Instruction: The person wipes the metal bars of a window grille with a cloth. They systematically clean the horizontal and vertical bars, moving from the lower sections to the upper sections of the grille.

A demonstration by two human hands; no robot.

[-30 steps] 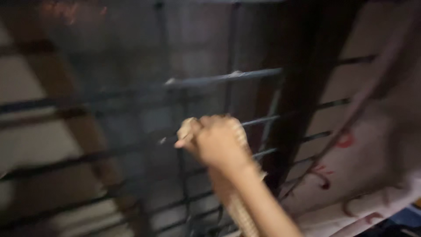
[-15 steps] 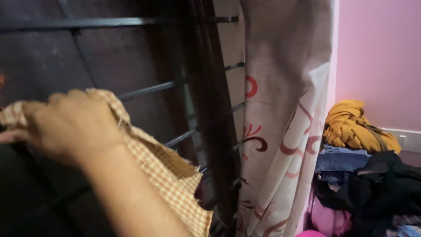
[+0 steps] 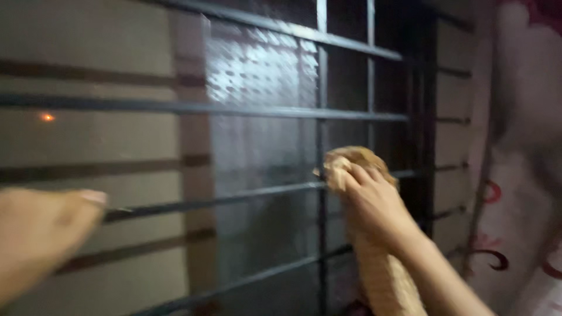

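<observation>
Tan checked cotton cloth (image 3: 357,167) is bunched in right hand (image 3: 374,202), grip clenched on it, pressed vs. dark metal window grille (image 3: 319,117); left hand (image 3: 41,228) blurred, grip can't be told.

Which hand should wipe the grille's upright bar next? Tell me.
Right, probably. The right hand already presses the checked cloth against the upright bar; the left hand is cloth-free, off to the side.

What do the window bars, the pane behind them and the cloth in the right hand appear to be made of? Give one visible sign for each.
Window bars: probably painted metal; thin, straight, dark, faintly glossy.
Pane: looks like patterned frosted glass; its dimpled surface glints.
Cloth: woven fabric, likely cotton; soft folds and a fine tan check, bunched in the right hand.
</observation>
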